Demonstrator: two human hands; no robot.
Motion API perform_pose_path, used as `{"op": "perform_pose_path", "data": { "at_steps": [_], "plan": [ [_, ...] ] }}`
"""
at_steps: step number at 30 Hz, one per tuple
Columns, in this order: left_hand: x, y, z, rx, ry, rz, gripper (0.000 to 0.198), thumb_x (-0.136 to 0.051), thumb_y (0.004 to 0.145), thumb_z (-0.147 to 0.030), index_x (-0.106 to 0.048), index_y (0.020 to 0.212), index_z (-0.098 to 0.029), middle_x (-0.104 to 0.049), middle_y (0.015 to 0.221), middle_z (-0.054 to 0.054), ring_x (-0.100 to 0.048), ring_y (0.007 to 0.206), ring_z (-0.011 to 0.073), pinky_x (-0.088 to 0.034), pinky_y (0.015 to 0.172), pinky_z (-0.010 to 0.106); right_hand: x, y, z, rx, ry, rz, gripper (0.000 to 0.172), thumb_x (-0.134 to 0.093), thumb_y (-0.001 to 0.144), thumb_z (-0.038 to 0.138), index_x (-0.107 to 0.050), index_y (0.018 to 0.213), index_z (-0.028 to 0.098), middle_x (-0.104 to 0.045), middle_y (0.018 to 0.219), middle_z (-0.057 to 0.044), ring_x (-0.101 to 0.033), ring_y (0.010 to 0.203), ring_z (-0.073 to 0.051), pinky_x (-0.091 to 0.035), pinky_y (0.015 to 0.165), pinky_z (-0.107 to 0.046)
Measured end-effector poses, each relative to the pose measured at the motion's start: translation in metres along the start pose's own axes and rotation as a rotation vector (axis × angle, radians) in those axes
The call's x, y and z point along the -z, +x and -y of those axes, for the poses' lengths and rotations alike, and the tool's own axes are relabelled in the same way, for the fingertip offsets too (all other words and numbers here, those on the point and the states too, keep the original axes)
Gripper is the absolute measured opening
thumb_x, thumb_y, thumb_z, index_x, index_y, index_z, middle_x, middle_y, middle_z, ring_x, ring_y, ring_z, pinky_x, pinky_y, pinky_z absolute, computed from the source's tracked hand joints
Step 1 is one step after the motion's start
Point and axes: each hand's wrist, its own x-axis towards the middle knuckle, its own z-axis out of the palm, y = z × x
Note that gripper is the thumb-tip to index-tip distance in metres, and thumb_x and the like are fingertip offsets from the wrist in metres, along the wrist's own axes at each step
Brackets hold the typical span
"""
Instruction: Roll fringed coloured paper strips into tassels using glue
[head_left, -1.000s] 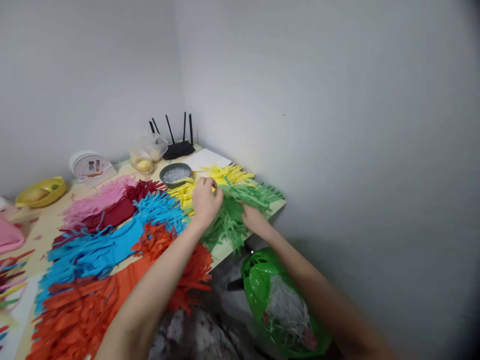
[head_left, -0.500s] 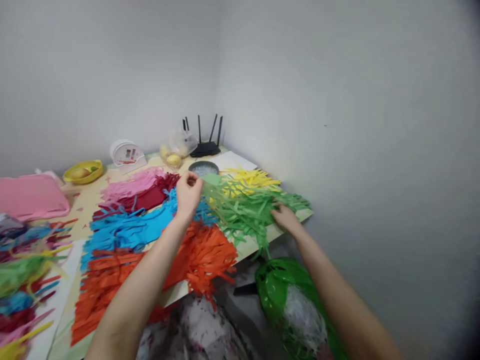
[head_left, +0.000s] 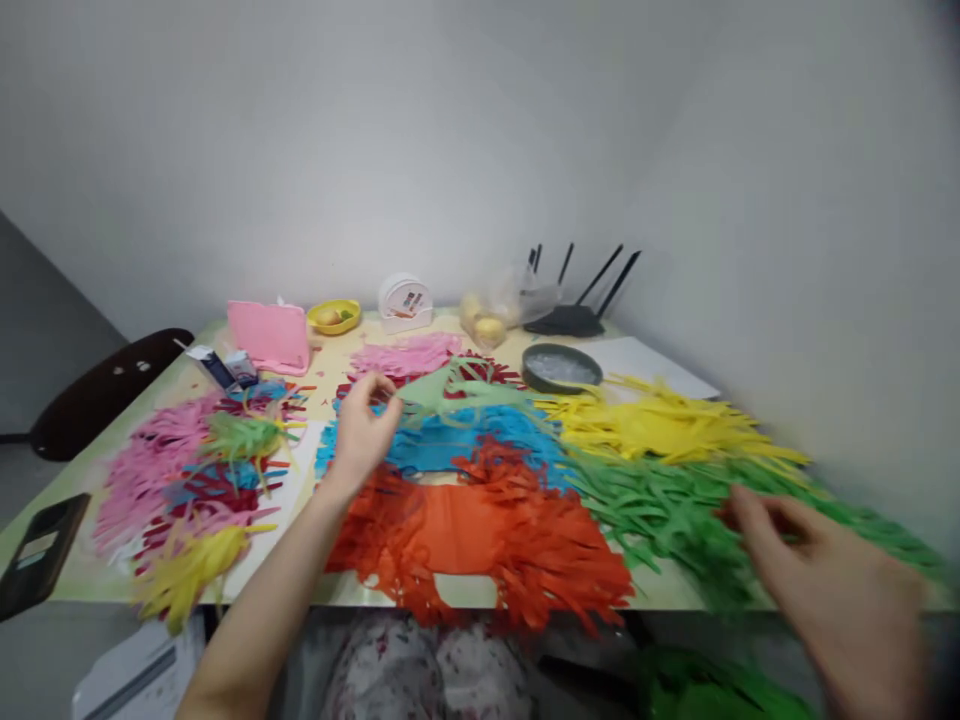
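Observation:
Between the fingertips of my left hand [head_left: 366, 425] is a light green fringed paper sheet [head_left: 431, 392], its strips trailing right over the blue and dark red pieces. My right hand [head_left: 836, 585] is at the pile of green fringed paper [head_left: 637, 495], its fingers curled and smeared by motion. Whether they grip any strips I cannot make out. Yellow fringed paper [head_left: 652, 425] lies behind the green pile. Below my left hand spread blue fringed paper [head_left: 431, 445] and, nearest me, orange fringed paper [head_left: 465, 530].
On the left lie bundled multicoloured strips [head_left: 240, 440] and a phone [head_left: 45, 545]. Along the back stand a pink tablet case [head_left: 268, 335], a yellow dish [head_left: 334, 317], a grey bowl [head_left: 562, 368] and a black router [head_left: 566, 321]. A green bag [head_left: 712, 690] is below the table edge.
My view has swung left, so the table sits further right in it. My left hand has carried the light green sheet left, off the green pile, over the blue and dark red paper.

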Motion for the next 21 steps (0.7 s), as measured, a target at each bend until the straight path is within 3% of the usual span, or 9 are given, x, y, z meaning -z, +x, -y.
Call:
{"op": "perform_pose_path", "data": {
  "at_steps": [2, 3, 5, 7, 10, 12, 15, 18, 21],
  "plan": [
    [-0.001, -0.019, -0.004, -0.075, 0.144, 0.044, 0.008, -0.050, 0.073, -0.012, -0.051, 0.074, -0.020, -0.058, 0.076, 0.001, -0.055, 0.075, 0.0162, -0.043, 0.073, 0.028, -0.013, -0.018, 0.080, 0.296, 0.120, -0.117, 0.018, -0.049, 0.089, 0.047, -0.063, 0.085, 0.035, -0.068, 0.077, -0.008, -0.067, 0.074, -0.032, -0.052, 0.068, -0.050],
    [-0.001, -0.028, -0.007, -0.101, 0.205, 0.066, 0.009, -0.049, 0.074, -0.012, -0.049, 0.075, -0.020, -0.058, 0.077, 0.001, -0.054, 0.077, 0.0173, -0.043, 0.074, 0.029, -0.024, -0.026, 0.119, 0.502, 0.205, -0.099, 0.015, -0.052, 0.089, 0.040, -0.063, 0.097, 0.033, -0.070, 0.088, -0.008, -0.068, 0.085, -0.030, -0.053, 0.079, -0.050],
    [0.000, -0.044, -0.012, -0.123, 0.287, 0.127, 0.009, -0.049, 0.076, -0.012, -0.048, 0.076, -0.021, -0.058, 0.079, 0.002, -0.054, 0.079, 0.0186, -0.043, 0.073, 0.030, -0.051, -0.037, 0.183, 0.830, 0.284, 0.007, 0.036, -0.057, 0.087, 0.032, -0.056, 0.123, 0.027, -0.066, 0.119, -0.011, -0.059, 0.113, -0.032, -0.046, 0.098, -0.051],
    [0.007, -0.055, -0.013, -0.129, 0.332, 0.188, 0.009, -0.048, 0.078, -0.012, -0.048, 0.076, -0.021, -0.058, 0.079, 0.003, -0.054, 0.080, 0.0195, -0.043, 0.073, 0.030, -0.079, -0.039, 0.222, 0.970, 0.270, 0.094, 0.046, -0.058, 0.084, 0.023, -0.052, 0.130, 0.021, -0.059, 0.132, -0.014, -0.050, 0.125, -0.033, -0.042, 0.103, -0.052],
    [0.024, -0.062, -0.006, -0.111, 0.365, 0.214, 0.009, -0.048, 0.079, -0.013, -0.052, 0.082, -0.021, -0.061, 0.086, 0.005, -0.056, 0.086, 0.0214, -0.045, 0.078, 0.033, -0.105, -0.030, 0.239, 1.005, 0.214, 0.232, 0.039, -0.054, 0.077, 0.010, -0.063, 0.114, 0.020, -0.068, 0.115, -0.013, -0.058, 0.111, -0.033, -0.045, 0.097, -0.050],
    [0.036, -0.059, 0.002, -0.076, 0.321, 0.235, 0.022, -0.049, 0.075, -0.011, -0.057, 0.094, -0.021, -0.065, 0.099, 0.007, -0.059, 0.096, 0.0227, -0.046, 0.086, 0.035, -0.107, -0.020, 0.237, 0.974, 0.212, 0.351, 0.037, -0.051, 0.074, 0.007, -0.066, 0.105, 0.020, -0.072, 0.103, -0.010, -0.063, 0.098, -0.029, -0.049, 0.089, -0.043],
    [0.048, -0.048, 0.014, 0.004, 0.175, 0.369, 0.039, -0.046, 0.067, -0.006, -0.061, 0.101, -0.021, -0.069, 0.102, 0.005, -0.063, 0.095, 0.0207, -0.048, 0.086, 0.031, -0.092, -0.005, 0.235, 0.901, 0.278, 0.511, 0.038, -0.047, 0.072, 0.007, -0.067, 0.101, 0.022, -0.074, 0.097, -0.006, -0.067, 0.088, -0.023, -0.050, 0.078, -0.032],
    [0.051, -0.036, 0.018, 0.074, 0.027, 0.457, 0.030, -0.044, 0.066, -0.008, -0.064, 0.085, -0.021, -0.069, 0.082, 0.001, -0.064, 0.078, 0.0173, -0.049, 0.072, 0.026, -0.073, 0.007, 0.237, 0.821, 0.317, 0.627, 0.038, -0.045, 0.070, 0.008, -0.067, 0.098, 0.021, -0.073, 0.086, -0.003, -0.066, 0.075, -0.019, -0.047, 0.067, -0.026],
    [0.052, -0.031, 0.017, 0.137, -0.113, 0.440, 0.025, -0.047, 0.070, -0.013, -0.066, 0.085, -0.020, -0.069, 0.081, 0.001, -0.064, 0.075, 0.0165, -0.049, 0.067, 0.023, -0.064, 0.016, 0.235, 0.791, 0.373, 0.698, 0.038, -0.045, 0.065, 0.008, -0.067, 0.094, 0.020, -0.071, 0.079, -0.001, -0.064, 0.069, -0.018, -0.046, 0.063, -0.024]
  ]
}}
